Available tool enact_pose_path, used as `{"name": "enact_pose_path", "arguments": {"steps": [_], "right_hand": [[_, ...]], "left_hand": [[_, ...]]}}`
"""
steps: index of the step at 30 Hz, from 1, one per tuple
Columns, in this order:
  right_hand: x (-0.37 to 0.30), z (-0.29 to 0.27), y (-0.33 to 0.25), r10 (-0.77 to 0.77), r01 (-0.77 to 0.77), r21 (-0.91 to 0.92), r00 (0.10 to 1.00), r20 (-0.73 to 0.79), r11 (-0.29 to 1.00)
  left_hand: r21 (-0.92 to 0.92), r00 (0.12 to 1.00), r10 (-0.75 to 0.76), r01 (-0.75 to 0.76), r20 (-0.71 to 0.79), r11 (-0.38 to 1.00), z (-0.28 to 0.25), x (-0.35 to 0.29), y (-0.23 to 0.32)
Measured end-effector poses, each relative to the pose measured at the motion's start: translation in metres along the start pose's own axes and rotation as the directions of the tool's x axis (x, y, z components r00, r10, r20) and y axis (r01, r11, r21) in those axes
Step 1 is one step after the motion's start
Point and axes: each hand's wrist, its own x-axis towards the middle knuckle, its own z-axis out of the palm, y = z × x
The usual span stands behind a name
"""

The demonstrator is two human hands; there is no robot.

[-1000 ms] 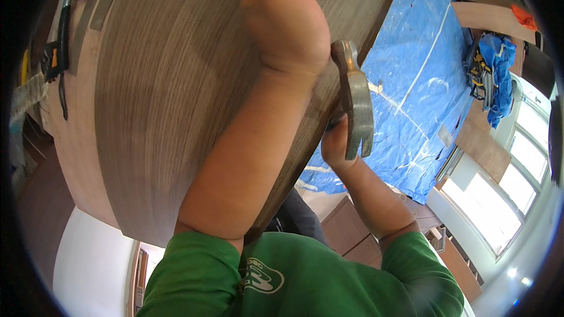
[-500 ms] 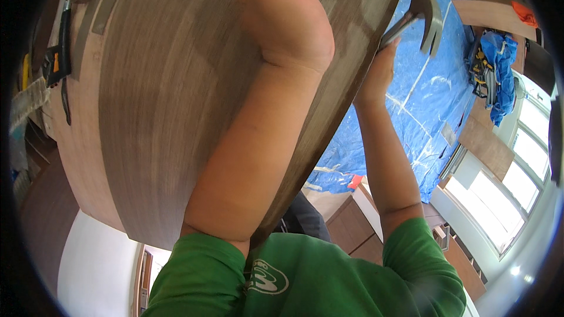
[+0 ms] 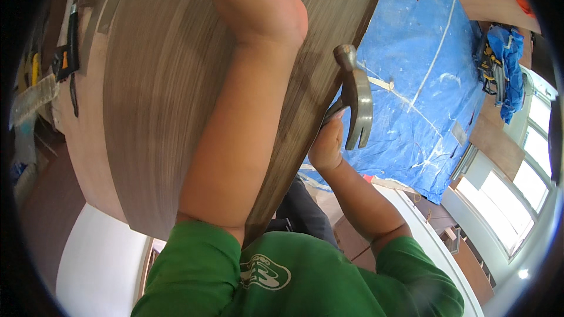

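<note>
My right hand [image 3: 328,145] grips a claw hammer [image 3: 356,97] by its handle, beside the right edge of a large brown wood-grain panel [image 3: 158,111]. The metal head stands above that edge, its claw turned toward me; much of the handle is hidden by the hand and panel. My left hand [image 3: 261,6] is over the panel, at the top of the view. Its fingers are curled together and mostly cut off by the frame, so what they hold, if anything, is hidden.
A blue tarp [image 3: 417,82] covers the floor to the right. Beyond it lie a blue-covered bundle of tools [image 3: 504,64] and a wooden board [image 3: 499,141] near the windows. A black-handled tool [image 3: 71,53] is at the far left, beside a pale board edge [image 3: 88,141].
My right hand has brought the hammer down and left along the panel's edge, closer to my body. My left hand has shifted left and slightly up across the panel.
</note>
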Motion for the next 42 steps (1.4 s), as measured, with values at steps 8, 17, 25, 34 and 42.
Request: {"name": "enact_pose_path", "arguments": {"steps": [8, 17, 25, 34, 42], "right_hand": [[-0.035, -0.054, -0.08, 0.179, -0.216, 0.511, 0.976, 0.121, 0.832], [-0.026, -0.096, -0.117, 0.369, -0.319, 0.409, 0.928, -0.047, 0.855], [-0.042, -0.052, -0.135, 0.504, -0.398, 0.786, 0.854, 0.13, 0.473], [-0.033, -0.031, -0.142, 0.533, -0.387, 0.765, 0.843, 0.068, 0.514], [-0.037, -0.028, -0.147, 0.556, -0.403, 0.771, 0.828, 0.077, 0.493]], "left_hand": [[0.099, 0.998, -0.015, 0.009, 0.066, 0.995, 0.002, -0.001, 0.004], [0.233, 0.992, 0.042, -0.068, 0.116, 0.97, 0.012, -0.013, 0.001], [0.249, 0.994, 0.013, -0.04, 0.111, 0.968, 0.01, -0.009, -0.004], [0.226, 0.991, 0.016, -0.046, 0.132, 0.973, 0.007, -0.005, -0.004], [0.235, 0.989, 0.035, -0.068, 0.145, 0.97, 0.008, -0.007, -0.006]]}}
